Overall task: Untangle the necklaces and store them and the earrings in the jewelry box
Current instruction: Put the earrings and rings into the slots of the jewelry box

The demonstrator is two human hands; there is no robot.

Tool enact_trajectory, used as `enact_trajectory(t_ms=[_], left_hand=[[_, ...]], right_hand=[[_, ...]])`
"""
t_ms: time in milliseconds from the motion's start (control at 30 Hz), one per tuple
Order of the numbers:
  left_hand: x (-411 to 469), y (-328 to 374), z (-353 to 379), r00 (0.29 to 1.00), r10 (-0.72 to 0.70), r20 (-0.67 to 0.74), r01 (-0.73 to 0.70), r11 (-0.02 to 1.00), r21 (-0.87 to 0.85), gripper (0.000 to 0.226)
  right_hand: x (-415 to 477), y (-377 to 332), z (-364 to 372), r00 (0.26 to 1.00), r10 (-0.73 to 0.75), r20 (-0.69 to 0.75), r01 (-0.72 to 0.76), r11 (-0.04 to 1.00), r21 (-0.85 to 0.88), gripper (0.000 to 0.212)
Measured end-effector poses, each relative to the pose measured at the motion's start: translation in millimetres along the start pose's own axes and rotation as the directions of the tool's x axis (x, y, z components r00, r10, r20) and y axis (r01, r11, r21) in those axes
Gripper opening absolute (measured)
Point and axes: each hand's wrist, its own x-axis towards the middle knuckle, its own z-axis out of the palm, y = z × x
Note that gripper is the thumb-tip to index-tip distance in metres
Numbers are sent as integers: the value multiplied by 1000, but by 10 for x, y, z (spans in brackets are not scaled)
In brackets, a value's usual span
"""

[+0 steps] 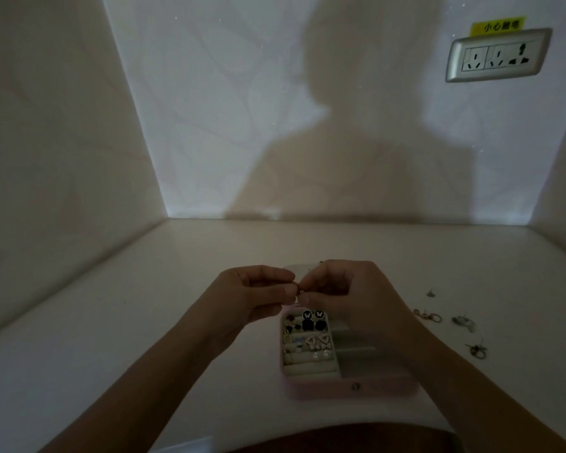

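I watch the fingers (276, 276) of the left hand (252, 294) and those of the right hand (350, 289) curl in and meet tip to tip, pinching one small bright piece (296, 297) between them, too small for me to tell earring from chain. Both hands hang just above the far end of the open pink jewelry box (324, 390), whose left rows hold earrings (312, 322). More loose pieces (433, 317) lie scattered on the pale surface (144, 322) to the box's right, well apart from both hands.
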Motion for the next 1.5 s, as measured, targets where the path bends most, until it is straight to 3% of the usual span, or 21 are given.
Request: enact_trajectory(t_ms=[333,500,667,867,900,967,1000,1067,1133,1233,1367,1500], left_hand=[[-28,-65,-57,994,70,80,-91,951,296,10],[-36,-42,-49,981,167,94,-191,894,405,10],[-8,-64,-9,951,308,26,-278,815,509,6],[-4,-53,-40,942,327,80,-317,786,531,9],[2,-59,-47,946,312,89,-310,784,537,8],[13,-69,-66,955,272,120,-291,779,556,8],[20,-68,-80,960,246,132,-277,779,562,7],[37,-61,-124,973,184,142,-232,790,568,8],[51,-50,-164,982,117,146,-181,797,577,10],[56,-45,-172,985,40,171,-135,795,592,10],[76,-69,-127,987,7,162,-109,769,630,6],[113,-118,-73,987,-1,160,-106,746,658,9]], right_hand=[[-116,65,128,993,106,-52,-107,994,-19,13],[-139,80,137,986,158,-57,-155,986,66,11],[-141,73,152,989,118,-87,-109,989,104,8],[-139,92,136,993,89,-77,-82,992,98,8],[-146,110,128,995,78,-65,-76,996,35,8],[-173,175,106,999,0,-37,-12,951,-308,9],[-193,204,103,998,-57,-3,48,873,-485,13],[-217,277,104,971,-209,113,231,731,-642,24],[-255,349,109,921,-320,222,380,609,-696,28],[-296,395,95,882,-335,332,467,525,-711,28],[-325,420,80,886,-315,339,458,483,-746,32],[-342,424,78,891,-327,315,446,506,-738,30]])
